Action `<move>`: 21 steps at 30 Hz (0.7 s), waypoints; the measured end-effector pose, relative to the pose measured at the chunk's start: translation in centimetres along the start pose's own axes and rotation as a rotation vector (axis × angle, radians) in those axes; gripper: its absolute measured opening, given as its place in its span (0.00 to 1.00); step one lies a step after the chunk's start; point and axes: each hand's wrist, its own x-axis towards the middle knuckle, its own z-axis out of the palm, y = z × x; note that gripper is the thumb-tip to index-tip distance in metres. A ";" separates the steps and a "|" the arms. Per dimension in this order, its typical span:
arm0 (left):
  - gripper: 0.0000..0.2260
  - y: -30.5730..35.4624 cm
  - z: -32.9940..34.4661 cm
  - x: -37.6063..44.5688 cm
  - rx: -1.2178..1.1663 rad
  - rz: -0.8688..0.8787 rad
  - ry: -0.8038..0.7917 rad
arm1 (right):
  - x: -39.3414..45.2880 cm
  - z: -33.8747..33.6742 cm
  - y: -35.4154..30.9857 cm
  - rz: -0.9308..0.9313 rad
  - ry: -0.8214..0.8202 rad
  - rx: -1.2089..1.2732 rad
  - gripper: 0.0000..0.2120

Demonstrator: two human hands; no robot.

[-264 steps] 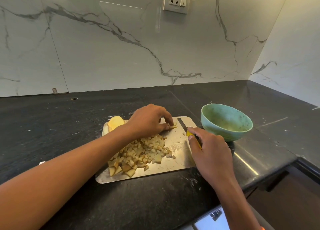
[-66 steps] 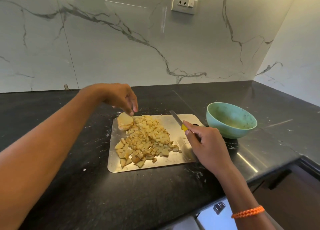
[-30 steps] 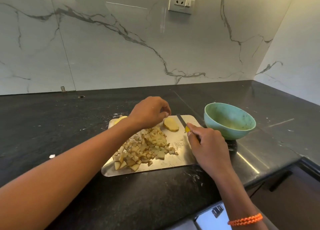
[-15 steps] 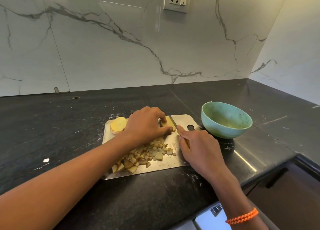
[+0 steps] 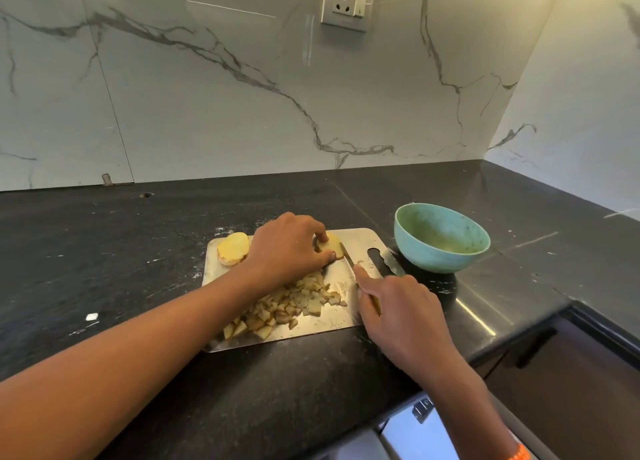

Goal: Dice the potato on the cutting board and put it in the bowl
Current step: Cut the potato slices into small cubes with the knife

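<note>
Dicing is mid-way: the left hand (image 5: 289,251) pinches a potato slice (image 5: 329,246) on the cutting board (image 5: 360,241) while the right hand (image 5: 398,307) grips the knife (image 5: 347,256) beside it (bowl (image 5: 441,238) waiting), so next comes a steady downward cut clear of fingertips.

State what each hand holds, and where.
Left hand pins the potato slice by its edges; right hand grips the knife by its yellow handle.
</note>
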 end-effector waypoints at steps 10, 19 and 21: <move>0.17 0.1 -0.1 -0.3 -0.047 -0.006 0.008 | -0.7 0.1 -0.1 0.057 0.214 0.125 0.19; 0.18 -0.2 0.2 -0.3 -0.047 0.001 0.040 | 4.0 1.2 -1.3 0.065 0.102 0.009 0.20; 0.18 -0.2 0.3 -0.2 -0.051 0.005 0.045 | 3.9 1.1 -1.3 0.066 0.094 0.006 0.20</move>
